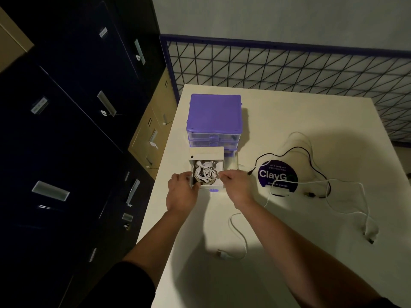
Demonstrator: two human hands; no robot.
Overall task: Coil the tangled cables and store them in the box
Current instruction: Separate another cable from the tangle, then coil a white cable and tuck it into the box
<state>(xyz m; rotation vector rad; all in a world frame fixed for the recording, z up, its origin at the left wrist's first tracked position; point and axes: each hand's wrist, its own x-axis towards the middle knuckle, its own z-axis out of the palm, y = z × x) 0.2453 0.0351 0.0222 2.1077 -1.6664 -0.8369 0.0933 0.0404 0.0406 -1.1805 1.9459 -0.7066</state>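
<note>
Here coiled cables lie boxed between both hands' grip.

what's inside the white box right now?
The white box holds a bundle of white cables. The left hand grips its left wall and the right hand pinches a cable at its right edge. The box floor under the bundle is covered.

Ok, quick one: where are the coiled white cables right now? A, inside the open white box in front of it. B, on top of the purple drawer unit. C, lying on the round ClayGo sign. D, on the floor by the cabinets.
A: the coiled white cables sit inside the open white box, which the left hand grips at its edge while the right hand works at its right side.
</note>
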